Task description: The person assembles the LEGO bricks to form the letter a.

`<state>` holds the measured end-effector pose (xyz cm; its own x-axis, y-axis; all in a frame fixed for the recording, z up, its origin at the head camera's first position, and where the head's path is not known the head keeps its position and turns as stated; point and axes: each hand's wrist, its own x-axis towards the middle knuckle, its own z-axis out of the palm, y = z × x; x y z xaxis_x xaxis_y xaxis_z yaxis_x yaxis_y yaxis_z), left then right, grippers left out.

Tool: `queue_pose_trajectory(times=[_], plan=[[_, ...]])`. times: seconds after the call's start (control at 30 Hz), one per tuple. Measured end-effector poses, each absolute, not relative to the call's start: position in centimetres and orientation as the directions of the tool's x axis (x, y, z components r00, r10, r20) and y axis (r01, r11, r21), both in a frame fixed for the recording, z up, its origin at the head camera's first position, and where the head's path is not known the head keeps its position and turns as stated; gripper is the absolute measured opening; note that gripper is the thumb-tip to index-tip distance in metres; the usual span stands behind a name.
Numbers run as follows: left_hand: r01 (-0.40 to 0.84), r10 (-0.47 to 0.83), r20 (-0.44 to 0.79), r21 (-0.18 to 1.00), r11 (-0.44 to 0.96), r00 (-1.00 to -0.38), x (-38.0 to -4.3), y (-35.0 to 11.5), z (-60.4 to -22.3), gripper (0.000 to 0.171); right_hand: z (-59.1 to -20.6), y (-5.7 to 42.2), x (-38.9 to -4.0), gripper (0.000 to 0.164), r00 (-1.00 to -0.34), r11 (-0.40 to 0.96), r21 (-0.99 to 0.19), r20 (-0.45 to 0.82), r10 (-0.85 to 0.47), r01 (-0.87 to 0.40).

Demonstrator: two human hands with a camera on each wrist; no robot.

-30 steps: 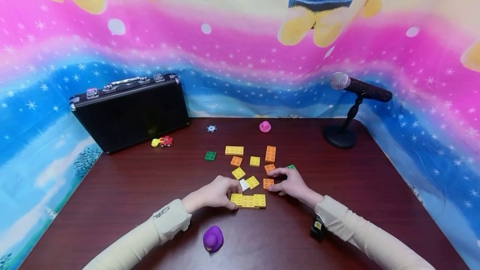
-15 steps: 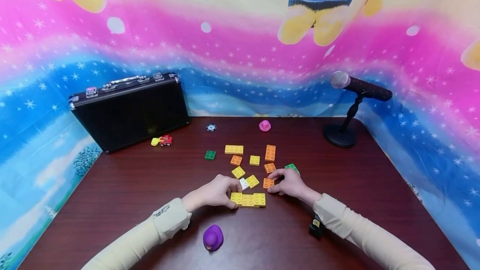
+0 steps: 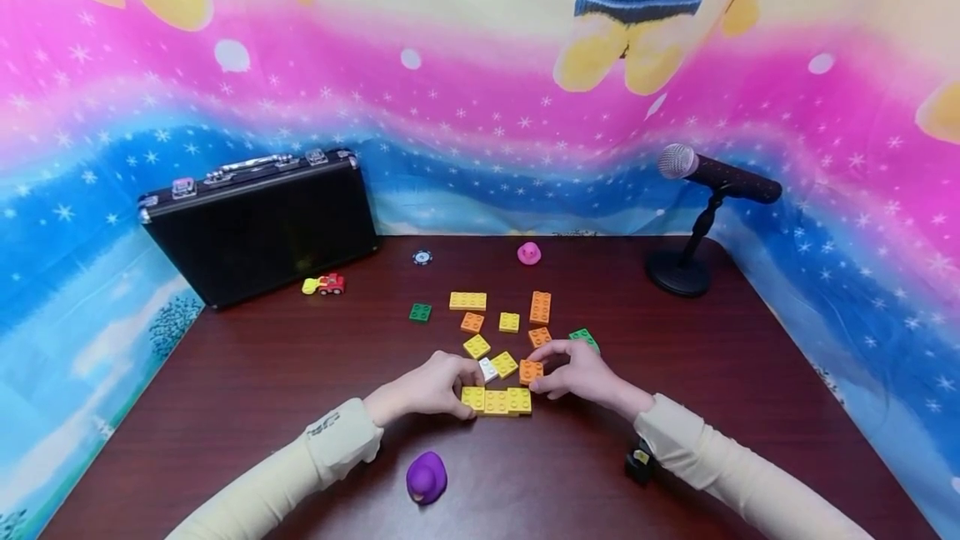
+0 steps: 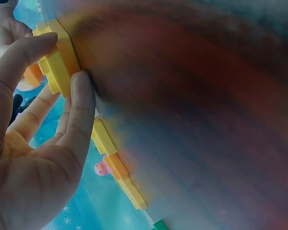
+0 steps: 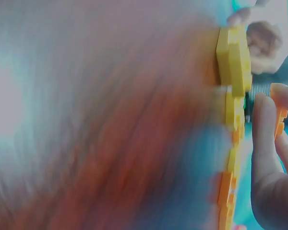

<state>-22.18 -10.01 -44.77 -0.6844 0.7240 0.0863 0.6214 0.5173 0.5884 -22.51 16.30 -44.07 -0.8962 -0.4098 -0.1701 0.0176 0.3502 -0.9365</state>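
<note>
My left hand [image 3: 423, 388] holds the left end of a row of joined yellow toy bricks [image 3: 497, 402] at the middle of the table. In the left wrist view its thumb and fingers lie on either side of these stepped bricks [image 4: 61, 72]. My right hand [image 3: 583, 373] pinches a square orange brick [image 3: 529, 371], just behind the row's right end. The right wrist view shows that orange brick [image 5: 280, 122] between thumb and fingers, raised off the table. Behind the row lie a white brick [image 3: 487, 369] and a yellow brick [image 3: 505, 364], close together.
Farther back lie loose bricks: orange [image 3: 539, 337], green [image 3: 583, 338], dark green [image 3: 420, 312] and a long yellow one [image 3: 468, 301]. A purple rubber duck [image 3: 426, 477] is in front. Around the back stand a black case [image 3: 262, 232], a toy car [image 3: 330, 283] and a microphone [image 3: 731, 179].
The right hand has lifted the orange brick from its place and carried it slightly left, toward the yellow row. My left hand keeps its hold on the row.
</note>
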Motion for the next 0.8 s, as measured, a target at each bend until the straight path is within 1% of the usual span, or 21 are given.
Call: queue_pose_trajectory(times=[0.1,0.3,0.5,0.7,0.8], plan=[[0.628,0.725,0.093,0.584,0.515,-0.682,-22.3,-10.1,-44.7,0.030,-44.0,15.9,-21.9,0.040,-0.883,0.384,-0.923,-0.165,-0.440,-0.019],[0.623,0.727,0.088,0.590,0.513,-0.681,-22.3,-10.0,-44.9,0.029,-44.3,15.1,-20.8,0.035,-0.858,0.402,-0.915,-0.177,-0.482,-0.037],[0.618,0.727,0.084,0.597,0.512,-0.682,-22.3,-10.0,-45.0,0.029,-42.8,14.6,-19.8,0.033,-0.855,0.397,-0.915,-0.145,-0.498,-0.076],[0.670,0.748,0.152,0.582,0.461,-0.646,-22.4,-10.1,-45.2,0.030,-42.0,14.3,-19.3,0.031,-0.858,0.389,-0.917,-0.130,-0.497,-0.086],[0.672,0.749,0.155,0.583,0.457,-0.644,-22.4,-10.2,-45.2,0.030,-42.1,14.3,-19.3,0.030,-0.858,0.389,-0.918,-0.134,-0.495,-0.081]])
